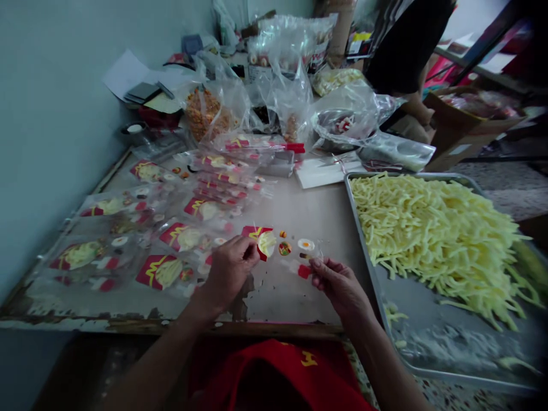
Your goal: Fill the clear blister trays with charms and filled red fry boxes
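My left hand (231,268) and my right hand (342,282) pinch opposite ends of one clear plastic packet (293,264) held above the table. Inside it are a small red carton with a yellow M and pale fry-like sticks (264,242), tiny burger-like and round pieces, a fried-egg piece (306,244) and a red-and-white piece (303,270). Left of my left hand lie several similar filled packets (160,271), spread flat. More of them are stacked (226,182) farther back.
To the right, a metal tray (415,342) holds a heap of pale yellow sticks (432,234). Plastic bags of small pieces (209,114) and a bagged bowl (342,123) stand behind. A person's hand (422,108) shows beside a cardboard box (460,128).
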A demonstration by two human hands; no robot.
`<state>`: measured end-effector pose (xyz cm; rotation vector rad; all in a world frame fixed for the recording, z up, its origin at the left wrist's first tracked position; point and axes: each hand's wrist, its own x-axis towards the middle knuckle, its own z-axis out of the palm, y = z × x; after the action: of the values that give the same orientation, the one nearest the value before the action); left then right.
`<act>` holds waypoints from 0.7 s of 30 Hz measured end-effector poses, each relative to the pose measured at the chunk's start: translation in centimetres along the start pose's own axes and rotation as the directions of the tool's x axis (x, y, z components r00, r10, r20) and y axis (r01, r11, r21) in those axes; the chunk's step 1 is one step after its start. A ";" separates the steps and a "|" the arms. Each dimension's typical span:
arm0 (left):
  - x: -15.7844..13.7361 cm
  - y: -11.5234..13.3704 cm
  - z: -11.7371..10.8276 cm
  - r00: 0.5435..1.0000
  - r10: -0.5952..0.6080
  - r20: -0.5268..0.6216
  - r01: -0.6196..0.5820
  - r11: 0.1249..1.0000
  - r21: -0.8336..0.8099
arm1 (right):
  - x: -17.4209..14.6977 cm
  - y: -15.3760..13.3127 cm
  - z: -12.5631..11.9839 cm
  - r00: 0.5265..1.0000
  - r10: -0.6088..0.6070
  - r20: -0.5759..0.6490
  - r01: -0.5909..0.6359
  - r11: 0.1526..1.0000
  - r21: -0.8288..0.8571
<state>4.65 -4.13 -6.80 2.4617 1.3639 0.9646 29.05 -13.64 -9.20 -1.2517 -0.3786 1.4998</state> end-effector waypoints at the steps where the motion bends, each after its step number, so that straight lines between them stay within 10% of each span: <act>1: 0.0 0.1 -0.1 1.000 0.003 -0.002 -0.003 1.000 0.027 | -0.1 0.0 0.0 1.000 -0.004 0.002 0.004 1.000 -0.005; 8: -1.3 0.9 -0.9 1.000 -0.006 0.015 0.002 0.968 0.252 | -0.7 0.9 1.6 0.999 0.017 0.031 -0.015 0.999 -0.053; 21: -3.7 1.8 -2.0 0.994 -0.108 -0.031 0.112 0.977 0.181 | 0.1 2.0 4.4 0.991 0.062 0.119 -0.061 0.998 -0.010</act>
<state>3.26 -8.47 -6.18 2.4778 1.6444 0.8795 24.30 -12.64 -9.11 -1.1909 -0.4265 1.6317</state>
